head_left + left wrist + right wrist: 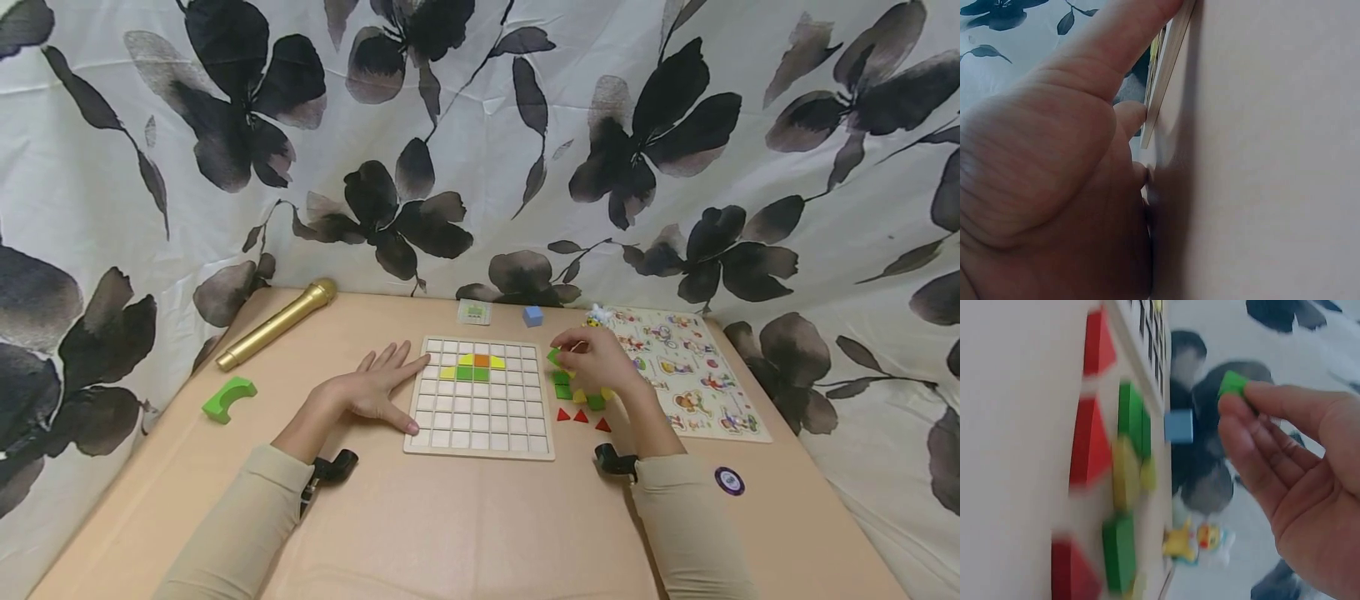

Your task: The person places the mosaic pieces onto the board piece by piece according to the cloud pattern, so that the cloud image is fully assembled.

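A white grid board (480,451) lies on the table; green squares (472,373), an orange square (482,360) and yellow pieces (497,362) sit in its upper cells. My left hand (372,390) has its fingers spread, index finger and thumb touching the board's left edge. Between thumb and forefinger, my right hand (600,360) pinches a small green block (1232,383), raised above the table to the right of the board. Below that hand lie loose green blocks (562,391), yellow pieces (1124,472) and red triangles (581,416), partly hidden from the head camera.
Behind the board are a small pattern card (474,312) and a blue cube (532,316). A sticker sheet (705,375), a small yellow figure (1180,544) and a round dark token (729,481) are to the right. Leftward lie a gold tube (277,325) and a green arch (228,399).
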`<state>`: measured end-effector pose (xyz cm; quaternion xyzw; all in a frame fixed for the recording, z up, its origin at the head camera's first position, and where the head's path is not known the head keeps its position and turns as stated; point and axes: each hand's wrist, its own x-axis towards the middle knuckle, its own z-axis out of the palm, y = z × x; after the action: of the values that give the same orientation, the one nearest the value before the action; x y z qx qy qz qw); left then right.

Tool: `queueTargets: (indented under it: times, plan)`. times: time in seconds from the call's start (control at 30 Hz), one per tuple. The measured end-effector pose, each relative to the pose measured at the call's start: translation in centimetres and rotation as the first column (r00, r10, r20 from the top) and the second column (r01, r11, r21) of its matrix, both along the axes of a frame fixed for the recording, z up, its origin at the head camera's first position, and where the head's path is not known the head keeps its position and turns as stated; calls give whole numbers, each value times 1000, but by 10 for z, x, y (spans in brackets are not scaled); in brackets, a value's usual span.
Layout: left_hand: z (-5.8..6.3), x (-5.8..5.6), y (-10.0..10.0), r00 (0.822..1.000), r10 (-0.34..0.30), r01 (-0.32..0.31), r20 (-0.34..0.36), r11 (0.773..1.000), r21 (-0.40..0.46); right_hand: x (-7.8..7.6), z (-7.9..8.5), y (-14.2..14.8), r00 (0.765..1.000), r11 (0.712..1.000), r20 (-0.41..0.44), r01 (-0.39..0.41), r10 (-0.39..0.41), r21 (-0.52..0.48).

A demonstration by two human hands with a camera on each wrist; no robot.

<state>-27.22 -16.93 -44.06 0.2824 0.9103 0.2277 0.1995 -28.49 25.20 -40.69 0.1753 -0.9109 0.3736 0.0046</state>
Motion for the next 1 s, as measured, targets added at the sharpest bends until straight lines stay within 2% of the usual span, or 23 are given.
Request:
queueTargets:
  times: [0.1, 0.2, 0.37, 0.57, 0.7, 0.83, 0.93, 1.0]
  plan:
    - [-2, -1, 0, 1000, 3, -3, 1, 1000, 10, -2, 2, -19, 998, 998, 38, -43, 46, -55]
    - [-1, -1, 1, 1000, 13, -13, -2, 1000, -19, -8, 1, -38, 994, 995, 65, -83, 86, -47]
    - [3, 1, 3, 1000, 13, -13, -1, 999, -38, -19, -1, -65, 980, 984, 95, -176, 172, 37]
    - [-3, 0, -1, 1000, -2, 2, 7, 999, 36, -26, -1, -83, 953, 941, 126, -295, 277, 164]
    - [-11, -5, -3, 1000, -9, 9, -12, 999, 50, -26, 0, -89, 956, 930, 99, -292, 277, 221]
    - [-11, -5, -2, 1000, -1, 1, -17, 1000, 9, -24, 1, -92, 957, 927, 92, -289, 275, 240]
    - [-2, -2, 1, 1000, 16, -16, 4, 999, -32, -23, 1, -93, 955, 924, 100, -294, 278, 244]
    - [-3, -2, 2, 1000, 19, -19, -4, 998, -53, -22, 0, -93, 955, 924, 108, -294, 276, 245]
